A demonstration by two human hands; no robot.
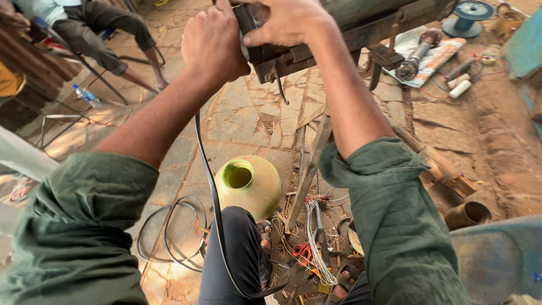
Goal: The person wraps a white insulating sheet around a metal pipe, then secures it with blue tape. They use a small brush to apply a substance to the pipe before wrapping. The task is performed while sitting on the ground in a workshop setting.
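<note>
Grip: both hands (212, 42) (288, 22) clasp dark tool (257, 34) between them.

I am looking down on a stone-paved floor (248, 121) that is carrying a yellow-green pot (251, 183), a coiled black cable (169, 231), red-handled scissors (303, 252), a bundle of white wires (316, 237), a plastic bottle (86, 95) and a rusty metal can (467, 214).

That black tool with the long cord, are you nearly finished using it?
Done: can't tell. In hand: both the left hand and right hand grip the black tool against the wooden beam; its cord hangs down. Left: can't tell; wires and pliers lie below.
</note>
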